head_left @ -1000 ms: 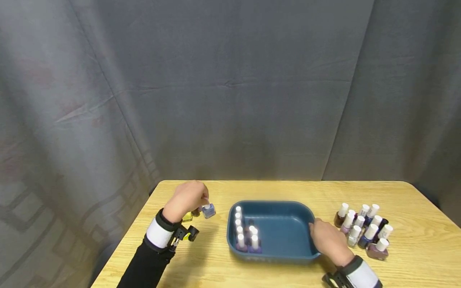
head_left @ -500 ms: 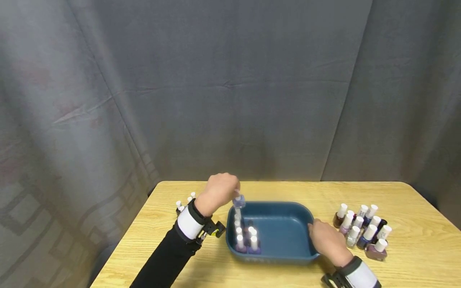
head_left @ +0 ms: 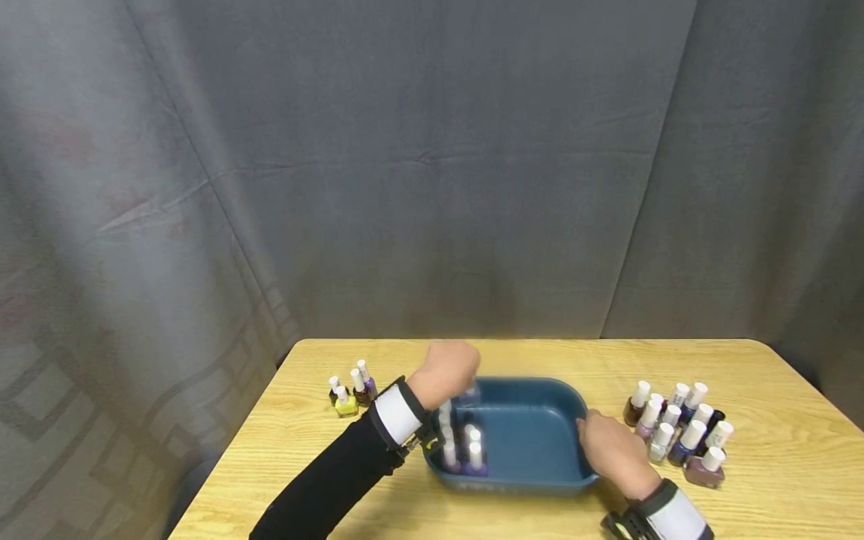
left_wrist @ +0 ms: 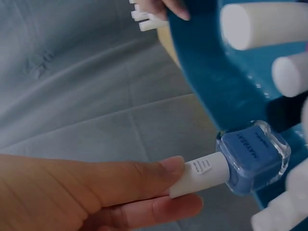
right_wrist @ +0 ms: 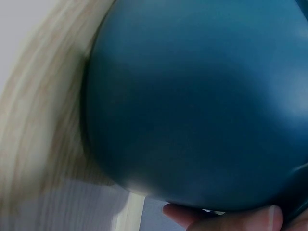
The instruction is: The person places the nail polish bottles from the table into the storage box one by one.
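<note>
My left hand (head_left: 447, 372) pinches a nail polish bottle (left_wrist: 254, 156) by its white cap, between thumb and fingers. The bottle is blue, with a square glass body, and hangs over the far left part of the blue tray (head_left: 533, 435). Several white-capped nail polish bottles (head_left: 475, 454) stand in rows along the tray's left side. My right hand (head_left: 613, 452) grips the tray's right rim; in the right wrist view its fingers (right_wrist: 245, 220) show at the edge of the tray.
At the left of the wooden table (head_left: 270, 480) stands a small group of bottles, including a yellow bottle (head_left: 346, 406). To the right of the tray, several more bottles (head_left: 688, 433) stand close together. A grey curtain (head_left: 432, 187) hangs behind the table.
My left hand has lifted the blue nail polish bottle from the left group and carried it rightward over the tray. My right hand has stayed on the rim.
</note>
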Motion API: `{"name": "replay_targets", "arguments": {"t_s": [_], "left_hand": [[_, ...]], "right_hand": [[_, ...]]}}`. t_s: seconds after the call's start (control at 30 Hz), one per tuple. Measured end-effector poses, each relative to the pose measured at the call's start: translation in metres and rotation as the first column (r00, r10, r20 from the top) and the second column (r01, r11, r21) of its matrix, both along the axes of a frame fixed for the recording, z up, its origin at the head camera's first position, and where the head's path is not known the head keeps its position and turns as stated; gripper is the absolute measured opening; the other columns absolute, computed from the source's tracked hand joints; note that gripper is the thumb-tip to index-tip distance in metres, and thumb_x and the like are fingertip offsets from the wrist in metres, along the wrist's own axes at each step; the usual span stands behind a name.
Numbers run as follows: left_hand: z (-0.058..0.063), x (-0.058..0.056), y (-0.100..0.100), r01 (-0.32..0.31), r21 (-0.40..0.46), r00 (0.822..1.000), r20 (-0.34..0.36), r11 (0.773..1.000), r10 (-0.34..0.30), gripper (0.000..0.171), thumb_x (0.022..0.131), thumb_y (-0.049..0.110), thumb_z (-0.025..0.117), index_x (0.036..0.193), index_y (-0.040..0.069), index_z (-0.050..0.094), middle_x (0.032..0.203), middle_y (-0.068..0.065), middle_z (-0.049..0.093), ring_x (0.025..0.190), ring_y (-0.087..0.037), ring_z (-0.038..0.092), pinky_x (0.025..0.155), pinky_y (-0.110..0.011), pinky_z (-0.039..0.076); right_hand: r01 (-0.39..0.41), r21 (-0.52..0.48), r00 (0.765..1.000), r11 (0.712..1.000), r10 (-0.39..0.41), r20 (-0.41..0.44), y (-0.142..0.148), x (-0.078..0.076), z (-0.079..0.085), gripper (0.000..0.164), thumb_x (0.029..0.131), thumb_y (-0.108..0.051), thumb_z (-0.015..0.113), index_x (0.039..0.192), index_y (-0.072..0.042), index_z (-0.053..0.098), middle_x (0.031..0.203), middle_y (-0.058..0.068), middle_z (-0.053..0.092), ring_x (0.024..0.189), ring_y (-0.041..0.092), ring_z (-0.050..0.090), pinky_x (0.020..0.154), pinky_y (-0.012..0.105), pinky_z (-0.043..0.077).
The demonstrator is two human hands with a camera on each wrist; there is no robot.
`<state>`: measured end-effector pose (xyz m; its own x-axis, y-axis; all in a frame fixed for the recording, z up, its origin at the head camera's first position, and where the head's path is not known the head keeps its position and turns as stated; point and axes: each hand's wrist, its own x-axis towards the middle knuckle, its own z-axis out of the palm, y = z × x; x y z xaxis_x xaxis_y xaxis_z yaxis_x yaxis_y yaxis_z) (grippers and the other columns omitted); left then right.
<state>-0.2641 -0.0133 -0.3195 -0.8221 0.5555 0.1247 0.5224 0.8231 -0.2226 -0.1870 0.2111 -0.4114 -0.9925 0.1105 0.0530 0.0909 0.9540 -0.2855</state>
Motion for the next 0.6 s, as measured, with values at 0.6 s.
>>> {"name": "replay_targets", "arguments": {"t_s": [0.6], "left_hand": [[-0.021,-0.001,0.007,0.028,-0.088,0.997,0.076,0.996,-0.021,0.017,0.068,0.014,0.075,0.063,0.017,0.059,0.064,0.004,0.058,0.055,-0.01,0.05,0.045,-0.026,0.043]], "right_hand": [[0.007,0.005,1.0,1.0,-0.007,-0.001,-0.001,0.002,0.001,0.023,0.092,-0.016,0.046,0.086,0.004,0.055,0.073,0.02,0.061,0.066,0.034,0.061,0.05,0.047,0.044]]}}
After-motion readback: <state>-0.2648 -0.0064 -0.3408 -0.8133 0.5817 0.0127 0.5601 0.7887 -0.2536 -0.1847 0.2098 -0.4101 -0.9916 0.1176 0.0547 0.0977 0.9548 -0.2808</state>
